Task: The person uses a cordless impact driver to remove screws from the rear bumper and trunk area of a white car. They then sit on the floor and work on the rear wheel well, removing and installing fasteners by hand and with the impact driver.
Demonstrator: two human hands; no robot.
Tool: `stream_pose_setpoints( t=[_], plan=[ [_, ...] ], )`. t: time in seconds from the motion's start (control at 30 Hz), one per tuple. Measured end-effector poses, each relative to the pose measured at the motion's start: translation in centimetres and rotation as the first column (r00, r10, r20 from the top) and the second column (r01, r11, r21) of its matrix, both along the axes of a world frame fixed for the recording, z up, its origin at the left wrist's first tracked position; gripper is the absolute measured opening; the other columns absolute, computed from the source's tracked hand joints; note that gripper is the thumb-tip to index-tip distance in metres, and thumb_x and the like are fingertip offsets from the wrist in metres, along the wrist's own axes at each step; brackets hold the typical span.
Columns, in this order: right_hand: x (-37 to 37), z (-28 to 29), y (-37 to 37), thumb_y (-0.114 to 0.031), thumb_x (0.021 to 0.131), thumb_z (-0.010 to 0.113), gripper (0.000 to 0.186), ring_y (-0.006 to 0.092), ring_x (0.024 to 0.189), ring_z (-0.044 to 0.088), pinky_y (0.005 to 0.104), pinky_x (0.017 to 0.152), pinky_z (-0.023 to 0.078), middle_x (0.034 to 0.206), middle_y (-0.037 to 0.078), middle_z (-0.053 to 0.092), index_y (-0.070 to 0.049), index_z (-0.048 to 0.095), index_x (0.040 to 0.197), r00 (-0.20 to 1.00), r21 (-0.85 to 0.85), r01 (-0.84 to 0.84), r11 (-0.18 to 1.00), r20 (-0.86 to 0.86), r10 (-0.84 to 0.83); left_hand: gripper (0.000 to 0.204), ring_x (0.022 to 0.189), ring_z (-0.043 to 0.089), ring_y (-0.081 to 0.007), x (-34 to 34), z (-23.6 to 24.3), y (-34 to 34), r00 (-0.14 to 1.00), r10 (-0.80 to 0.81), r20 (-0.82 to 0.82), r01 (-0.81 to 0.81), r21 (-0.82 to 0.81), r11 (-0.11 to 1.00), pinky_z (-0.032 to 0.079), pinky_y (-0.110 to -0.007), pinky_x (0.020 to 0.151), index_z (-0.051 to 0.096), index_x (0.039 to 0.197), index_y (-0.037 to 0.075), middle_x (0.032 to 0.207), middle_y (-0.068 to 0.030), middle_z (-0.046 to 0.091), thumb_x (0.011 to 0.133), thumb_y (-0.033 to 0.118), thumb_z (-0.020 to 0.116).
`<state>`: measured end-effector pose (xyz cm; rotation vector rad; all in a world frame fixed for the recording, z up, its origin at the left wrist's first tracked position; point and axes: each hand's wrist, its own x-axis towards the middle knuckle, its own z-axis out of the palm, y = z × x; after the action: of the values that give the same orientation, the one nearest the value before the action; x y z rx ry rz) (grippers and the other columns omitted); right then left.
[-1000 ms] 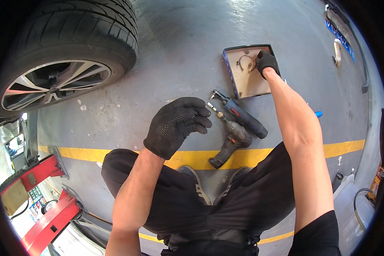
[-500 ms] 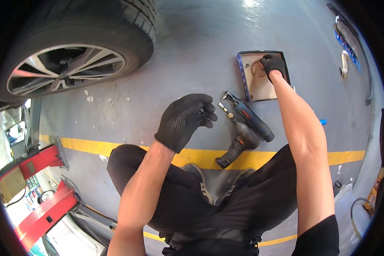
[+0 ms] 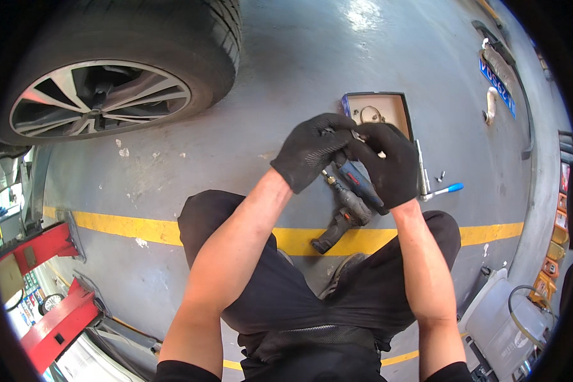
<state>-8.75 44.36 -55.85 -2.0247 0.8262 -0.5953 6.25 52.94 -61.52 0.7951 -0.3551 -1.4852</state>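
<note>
My left hand (image 3: 315, 149) and my right hand (image 3: 385, 162), both black-gloved, meet in front of me with fingers closed around a small light-coloured piece (image 3: 358, 136), too hidden to identify. Beneath them lie a cylindrical air tool (image 3: 353, 179) and a pistol-grip power tool (image 3: 337, 226). Behind my hands, an open shallow box (image 3: 391, 106) holds a metal ring clamp (image 3: 370, 112). To the right lie an extension bar (image 3: 424, 169), a small socket (image 3: 442, 175) and a blue-handled ratchet (image 3: 447, 190).
A car wheel (image 3: 95, 108) fills the upper left, red lift arms (image 3: 57, 321) the lower left. At the right lie a curved metal pipe (image 3: 490, 105), a blue plate (image 3: 496, 83) and a grey machine (image 3: 503, 318). A yellow line (image 3: 114, 226) crosses the floor.
My right hand has left the box and drawn back toward me, meeting my left hand, which has shifted forward and right with its fingers now closed. The ratchet has come into view.
</note>
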Motion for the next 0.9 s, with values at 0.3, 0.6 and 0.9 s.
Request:
stream_pose_setpoints(
  t=[0.3, 0.6, 0.9],
  plan=[
    [0.2, 1.4, 0.1, 0.000, 0.086, 0.065, 0.020, 0.0109, 0.076, 0.063, 0.0260, 0.070, 0.052, 0.086, 0.008, 0.067, 0.002, 0.061, 0.105, 0.956, 0.560, -0.152, 0.815, 0.294, -0.023, 0.021, 0.077, 0.057, -0.0140, 0.7, 3.3, 1.7, 0.993, 0.066, -0.098, -0.067, -0.003, 0.998, 0.042, -0.026, 0.062, 0.060, 0.112, 0.000, 0.090, -0.0079, 0.062, 0.098, 0.014, 0.055],
    [-0.8, 1.8, -0.9, 0.001, 0.085, 0.067, 0.024, 0.0124, 0.082, 0.067, 0.0264, 0.074, 0.054, 0.090, 0.008, 0.068, 0.003, 0.062, 0.108, 0.956, 0.476, -0.226, 0.850, 0.277, 0.099, 0.018, 0.080, 0.056, -0.0161, 0.1, 3.6, 1.8, 0.987, 0.108, -0.119, -0.112, -0.024, 0.993, 0.043, -0.028, 0.067, 0.060, 0.111, -0.003, 0.093, -0.0108, 0.062, 0.095, 0.005, 0.055],
    [-1.6, 1.5, -1.2, -0.003, 0.088, 0.067, 0.020, 0.0107, 0.076, 0.066, 0.0254, 0.070, 0.054, 0.089, 0.008, 0.069, 0.003, 0.065, 0.107, 0.964, 0.470, -0.167, 0.867, 0.263, 0.043, 0.021, 0.081, 0.058, -0.0164, 0.2, 3.0, 1.5, 0.999, 0.016, -0.036, -0.017, -0.035, 0.999, 0.045, -0.028, 0.067, 0.061, 0.111, 0.000, 0.091, -0.0090, 0.063, 0.091, 0.008, 0.063]
  ],
)
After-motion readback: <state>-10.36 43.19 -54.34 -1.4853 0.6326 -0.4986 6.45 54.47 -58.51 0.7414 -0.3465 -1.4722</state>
